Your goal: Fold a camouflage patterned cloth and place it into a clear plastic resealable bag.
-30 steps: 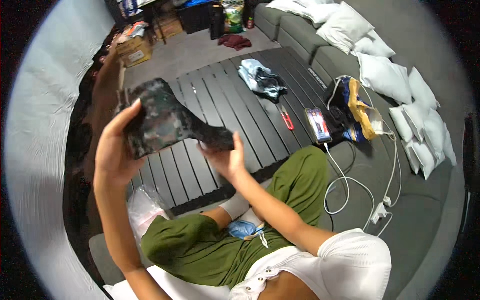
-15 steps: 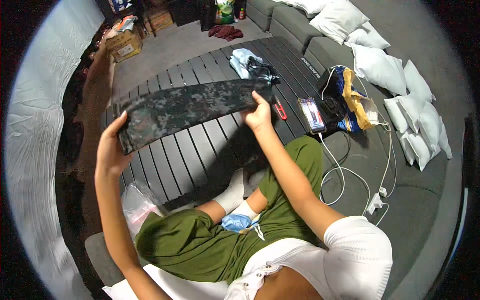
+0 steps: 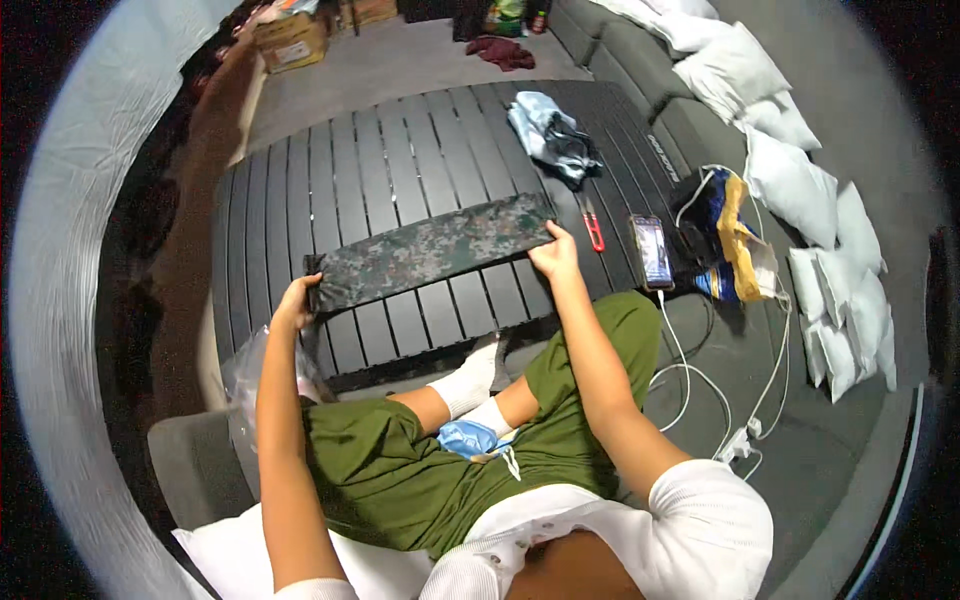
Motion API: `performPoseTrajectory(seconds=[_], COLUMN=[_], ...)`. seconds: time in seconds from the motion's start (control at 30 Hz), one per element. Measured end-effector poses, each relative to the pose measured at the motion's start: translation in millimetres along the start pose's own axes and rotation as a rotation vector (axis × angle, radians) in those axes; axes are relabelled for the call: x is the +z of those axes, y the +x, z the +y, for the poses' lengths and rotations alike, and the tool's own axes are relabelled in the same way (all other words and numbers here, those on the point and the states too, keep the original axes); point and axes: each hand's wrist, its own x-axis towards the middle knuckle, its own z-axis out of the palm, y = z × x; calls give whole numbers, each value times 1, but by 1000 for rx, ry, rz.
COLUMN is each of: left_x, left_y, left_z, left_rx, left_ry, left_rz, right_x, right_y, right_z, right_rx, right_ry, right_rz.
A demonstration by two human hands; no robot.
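Note:
A long strip of dark camouflage fabric, folded flat, stretches across the near part of the black slatted table. My left hand grips its left end, thumb on top and fingers underneath. At the other end my right hand pinches the near corner in the same manner. Between the hands the cloth looks taut, at or just above the slats; which of these I cannot tell. Just right of it lies a pair of red-handled thread snips. Light blue and black cloths lie bunched farther back.
A phone with a white cable rests at the table's right edge, beside a blue and yellow bag. White pillows line the grey sofa. A clear plastic bag sits by my left forearm; blue cloth is in my lap.
Both hands have lowered the camouflage fabric toward the tabletop, and its left end has come nearer my body's middle. The whole view has shifted, showing more of the table.

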Motion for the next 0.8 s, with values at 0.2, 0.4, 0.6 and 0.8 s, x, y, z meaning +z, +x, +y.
performPoseTrajectory(seconds=[0.2,0.4,0.6,0.8], left_x=[-1,-11,-19,-57], left_y=[-9,-2,28,38], left_z=[-1,8,0,16], left_rx=[-14,85,614,728], left_ry=[223,417,863,726], left_rz=[115,249,729,328], right_x=[-7,3,27,43], right_y=[-10,-22,-1,29], right_z=[-21,-22,-25,-38], right_rx=[-327,-1050,-1123,-1003], right_ry=[-492,-1678,-2068,-2332], right_rz=[142,444,222,-195])
